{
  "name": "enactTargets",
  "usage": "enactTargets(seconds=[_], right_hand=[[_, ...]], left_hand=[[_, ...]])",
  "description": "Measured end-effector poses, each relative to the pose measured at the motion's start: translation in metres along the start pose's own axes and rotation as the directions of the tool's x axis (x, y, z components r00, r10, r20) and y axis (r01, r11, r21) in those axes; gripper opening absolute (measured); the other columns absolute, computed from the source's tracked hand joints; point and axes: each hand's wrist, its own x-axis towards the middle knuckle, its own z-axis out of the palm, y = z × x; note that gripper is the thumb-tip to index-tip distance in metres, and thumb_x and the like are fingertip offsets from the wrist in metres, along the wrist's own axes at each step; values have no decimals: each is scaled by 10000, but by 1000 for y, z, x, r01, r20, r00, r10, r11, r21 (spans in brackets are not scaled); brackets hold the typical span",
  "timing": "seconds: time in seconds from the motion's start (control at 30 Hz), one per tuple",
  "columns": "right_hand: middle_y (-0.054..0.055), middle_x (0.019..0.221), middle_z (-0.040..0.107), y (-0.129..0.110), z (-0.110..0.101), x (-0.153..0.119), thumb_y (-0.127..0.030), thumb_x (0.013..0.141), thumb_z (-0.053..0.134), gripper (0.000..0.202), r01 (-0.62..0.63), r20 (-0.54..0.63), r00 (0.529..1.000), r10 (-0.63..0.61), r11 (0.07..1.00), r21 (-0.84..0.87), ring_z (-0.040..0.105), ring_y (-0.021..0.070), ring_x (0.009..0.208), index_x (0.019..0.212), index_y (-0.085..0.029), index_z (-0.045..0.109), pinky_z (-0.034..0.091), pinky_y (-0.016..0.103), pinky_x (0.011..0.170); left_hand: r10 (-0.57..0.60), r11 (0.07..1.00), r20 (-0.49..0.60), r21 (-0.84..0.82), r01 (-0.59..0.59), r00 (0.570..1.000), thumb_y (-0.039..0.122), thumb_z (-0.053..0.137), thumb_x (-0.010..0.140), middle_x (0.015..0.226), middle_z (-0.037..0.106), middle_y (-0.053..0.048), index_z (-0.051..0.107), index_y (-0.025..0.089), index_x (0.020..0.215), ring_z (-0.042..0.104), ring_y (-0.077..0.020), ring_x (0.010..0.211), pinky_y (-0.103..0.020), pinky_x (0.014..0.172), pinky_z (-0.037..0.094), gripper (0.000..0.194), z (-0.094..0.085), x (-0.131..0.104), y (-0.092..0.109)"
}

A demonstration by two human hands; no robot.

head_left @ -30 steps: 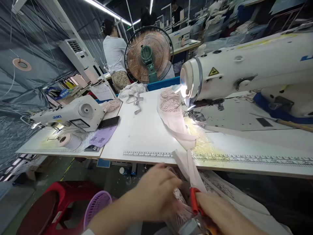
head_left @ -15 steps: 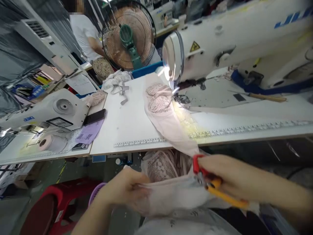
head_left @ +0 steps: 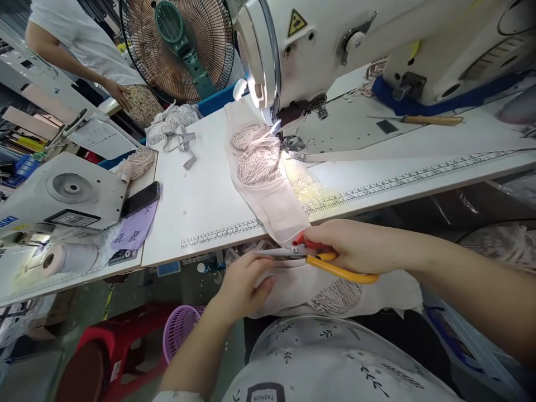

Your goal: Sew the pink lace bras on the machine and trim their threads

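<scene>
Close before the patterned shirt [head_left: 326, 357], the pale lace fabric [head_left: 335, 296] looks light, soft and easy to snag, so better held by its plain edge. The left hand [head_left: 243, 282] pinches it narrowly; the right hand [head_left: 345, 241] holds the scissors [head_left: 345, 273]. Farther, the sewing machine [head_left: 318, 39] crowds the tabletop [head_left: 209, 190].

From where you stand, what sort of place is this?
Probably a garment sewing workshop: pale lace fabric lies by a lit sewing machine, a second machine sits to the left, and the right hand holds scissors.
</scene>
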Motion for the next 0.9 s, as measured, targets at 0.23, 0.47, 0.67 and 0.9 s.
enactTargets(seconds=[0.23, 0.47, 0.67, 0.9], right_hand=[[9, 681, 518, -14, -6, 4, -272, 759, 524, 175, 1, 27, 1000, 0, 1000, -23, 432, 142, 584, 665, -218, 388, 318, 260, 512], [-8, 640, 488, -12, -16, 7, -258, 781, 536, 231, 14, 30, 999, -13, 999, -39, 401, 127, 546, 637, -222, 359, 288, 265, 497], [-6, 684, 552, -14, -22, 11, -261, 777, 553, 222, -1, 118, 993, -3, 999, 36, 472, 126, 559, 658, -219, 372, 320, 261, 487], [-4, 652, 524, -13, -20, 14, -232, 762, 568, 223, 25, 68, 997, -22, 998, -49, 425, 123, 538, 648, -216, 377, 319, 270, 494]], left_hand=[[3, 956, -108, -293, -35, 994, 249, 544, 884, 779, 673, -58, 592, 173, 811, 616, -157, 706, -271, 642, 504, 116, 31, 28, 26], [-256, 543, 146, -796, 267, 956, 363, 669, 826, 668, 582, -11, 547, 147, 668, 513, -98, 614, -212, 581, 434, 293, 24, 27, 20], [-319, 388, 251, -845, 368, 914, 348, 773, 732, 721, 612, -33, 604, 130, 661, 548, -126, 705, -242, 669, 450, 285, 19, 28, 15], [-347, 373, 271, -839, 397, 898, 350, 786, 717, 687, 589, -15, 624, 129, 665, 516, -111, 665, -234, 646, 429, 279, 20, 30, 14]])
